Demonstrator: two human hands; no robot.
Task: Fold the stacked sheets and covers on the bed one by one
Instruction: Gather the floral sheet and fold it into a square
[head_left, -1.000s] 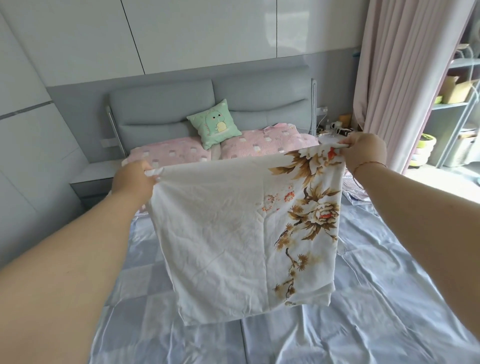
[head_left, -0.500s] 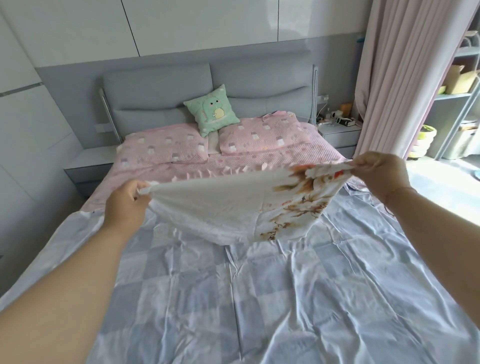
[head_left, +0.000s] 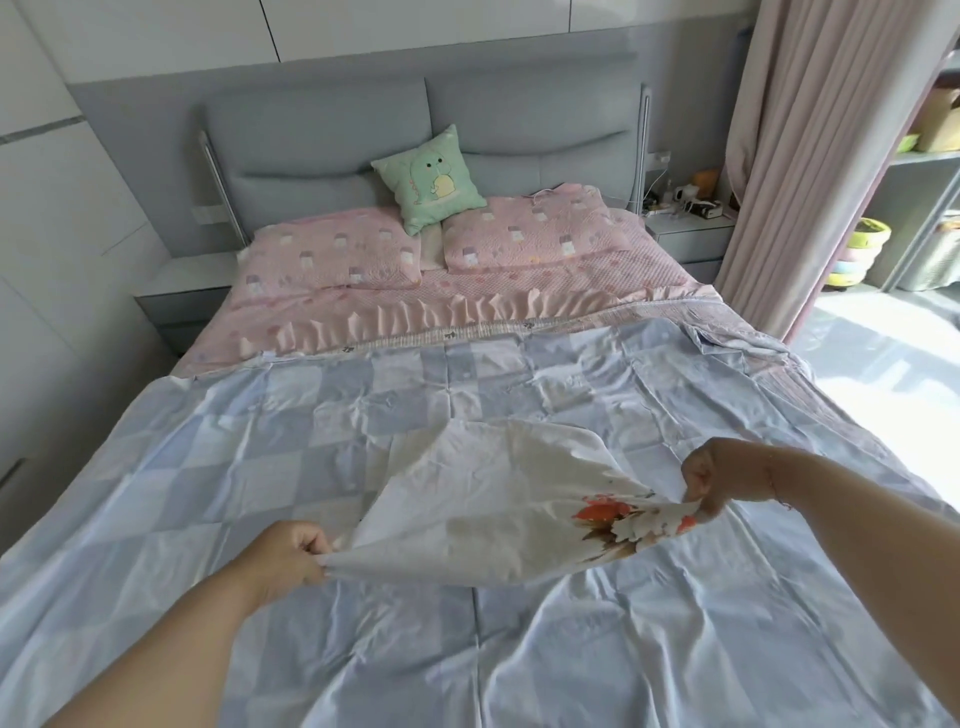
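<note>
We're pinching the white floral-print cotton cover at its near corners w/ left hand & right hand, long edge running between grips, rest draping away onto the blue-checked satin bed sheet.

Two pink pillows lie at frame centre top against my grey headboard; green cushion propped between them. Pink curtain upper right, cluttered nightstand beside it.
</note>
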